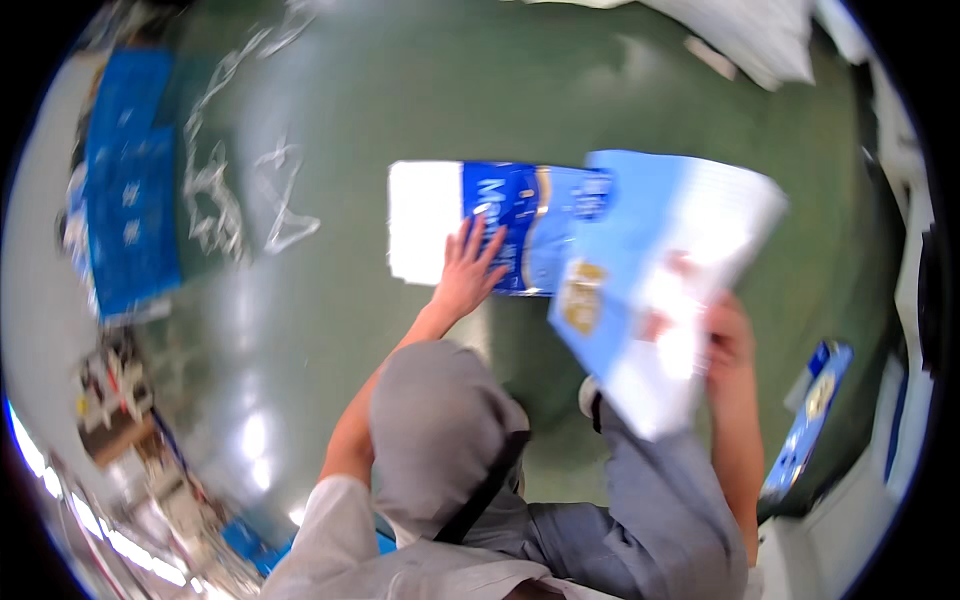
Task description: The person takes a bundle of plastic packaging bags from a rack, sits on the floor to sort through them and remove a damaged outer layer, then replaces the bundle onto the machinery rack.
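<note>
On the green floor lies a flat printed package [425, 220], white at its left end and dark to light blue towards the right. My left hand [468, 268] rests on its blue part, palm down with the fingers spread. A light blue and white printed bag [640, 230], smeared by motion, is raised at a tilt by my right hand [728, 345]. Those fingers are closed on its right edge. The raised bag covers the right end of the package on the floor. I am crouching, with grey-clad knees near both things.
Clear plastic strips [212, 200] lie on the floor to the left, beside a blue printed sheet or stack [130, 190]. A narrow blue package [812, 420] is at the right. A large white bag [745, 35] sits at the far right, with clutter [120, 400] at lower left.
</note>
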Tool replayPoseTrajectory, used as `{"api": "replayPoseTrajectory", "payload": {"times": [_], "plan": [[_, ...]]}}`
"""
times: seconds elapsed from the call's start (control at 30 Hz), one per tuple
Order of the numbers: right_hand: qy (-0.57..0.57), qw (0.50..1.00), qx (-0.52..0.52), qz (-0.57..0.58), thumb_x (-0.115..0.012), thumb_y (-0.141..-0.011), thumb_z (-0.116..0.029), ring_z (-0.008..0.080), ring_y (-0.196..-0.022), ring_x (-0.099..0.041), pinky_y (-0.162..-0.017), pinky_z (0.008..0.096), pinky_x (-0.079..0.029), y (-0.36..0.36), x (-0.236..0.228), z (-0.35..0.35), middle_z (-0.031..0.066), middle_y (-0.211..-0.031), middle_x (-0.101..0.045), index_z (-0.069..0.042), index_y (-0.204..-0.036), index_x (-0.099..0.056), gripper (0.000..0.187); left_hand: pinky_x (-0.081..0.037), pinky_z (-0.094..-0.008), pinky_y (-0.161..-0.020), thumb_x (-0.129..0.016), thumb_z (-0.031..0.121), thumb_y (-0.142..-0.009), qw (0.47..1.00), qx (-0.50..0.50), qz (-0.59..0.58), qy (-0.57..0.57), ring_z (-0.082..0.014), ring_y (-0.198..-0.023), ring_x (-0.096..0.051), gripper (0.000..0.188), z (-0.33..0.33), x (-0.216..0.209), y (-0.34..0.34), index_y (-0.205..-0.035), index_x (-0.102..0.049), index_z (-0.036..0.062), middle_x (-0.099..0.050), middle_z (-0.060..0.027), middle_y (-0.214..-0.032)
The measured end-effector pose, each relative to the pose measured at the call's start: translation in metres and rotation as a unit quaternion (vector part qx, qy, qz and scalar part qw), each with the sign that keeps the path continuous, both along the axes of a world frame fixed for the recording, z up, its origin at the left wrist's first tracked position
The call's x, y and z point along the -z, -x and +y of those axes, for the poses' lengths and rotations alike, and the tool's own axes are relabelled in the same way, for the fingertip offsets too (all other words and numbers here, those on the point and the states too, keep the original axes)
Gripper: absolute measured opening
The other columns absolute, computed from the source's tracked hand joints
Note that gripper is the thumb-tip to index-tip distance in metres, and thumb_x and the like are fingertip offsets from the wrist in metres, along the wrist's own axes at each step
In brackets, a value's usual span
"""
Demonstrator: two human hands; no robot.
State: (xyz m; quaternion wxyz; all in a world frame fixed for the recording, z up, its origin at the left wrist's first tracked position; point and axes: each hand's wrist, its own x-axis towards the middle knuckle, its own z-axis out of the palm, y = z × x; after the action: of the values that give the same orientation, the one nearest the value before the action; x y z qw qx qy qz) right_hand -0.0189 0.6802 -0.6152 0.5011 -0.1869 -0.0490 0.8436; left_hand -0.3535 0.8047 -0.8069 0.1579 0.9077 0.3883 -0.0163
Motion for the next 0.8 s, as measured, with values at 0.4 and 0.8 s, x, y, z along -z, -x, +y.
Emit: {"api": "replayPoseTrajectory", "payload": {"times": [0.4, 0.8], "plan": [[0.127, 0.978, 0.141, -0.089, -0.059, -0.091, -0.017, 0.0025, -0.039, -0.039, -0.037, 0.0169, -0.035, 0.011, -0.001, -0.121, 0.015, -0.116, -0.058, -0.002, -0.137, -0.041, 0.052, -0.025, -0.0569, -0.109, -0.054, 0.046, -0.091, 0.93, -0.35, 0.111, 0.0, -0.0473, -0.138, -0.02, 0.07, -0.051, 0.027, 0.229, -0.15, -0.023, 0.0258, -0.014, -0.0188, -0.156], [-0.16, 0.959, 0.213, -0.094, -0.053, -0.094, -0.017, 0.0038, -0.039, -0.037, -0.038, 0.018, -0.035, 0.013, -0.171, 0.015, 0.0133, -0.127, -0.054, -0.004, -0.139, -0.039, 0.048, -0.02, -0.071, -0.103, -0.08, 0.055, -0.065, 0.739, -0.647, 0.002, 0.188, -0.0536, -0.139, -0.002, 0.126, -0.21, 0.048, 0.272, -0.151, 0.001, 0.0094, 0.004, -0.0303, -0.153]]}}
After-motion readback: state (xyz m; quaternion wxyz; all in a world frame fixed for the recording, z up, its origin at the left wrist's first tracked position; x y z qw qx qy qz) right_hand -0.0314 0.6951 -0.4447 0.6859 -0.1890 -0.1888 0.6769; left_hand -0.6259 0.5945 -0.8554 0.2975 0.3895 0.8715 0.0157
